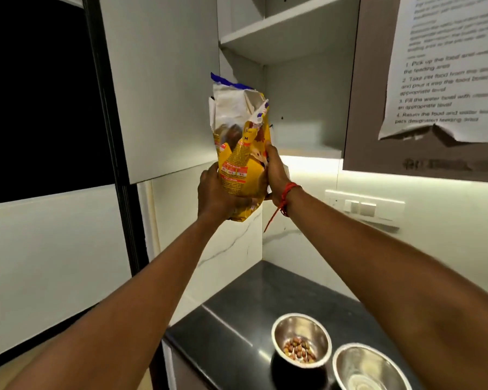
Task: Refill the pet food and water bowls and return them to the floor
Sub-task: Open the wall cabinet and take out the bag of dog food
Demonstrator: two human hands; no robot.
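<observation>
Forearms are stretching up, left hand and right hand both gripping the food bag near the cupboard shelf, kibble is sitting in the food bowl on the table, and the water bowl is looking empty, so I'm guessing water and floor are waiting.

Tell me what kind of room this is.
Probably a home kitchen: a dark countertop, an open shelved wall cabinet above it, and a switch panel on the wall.
</observation>
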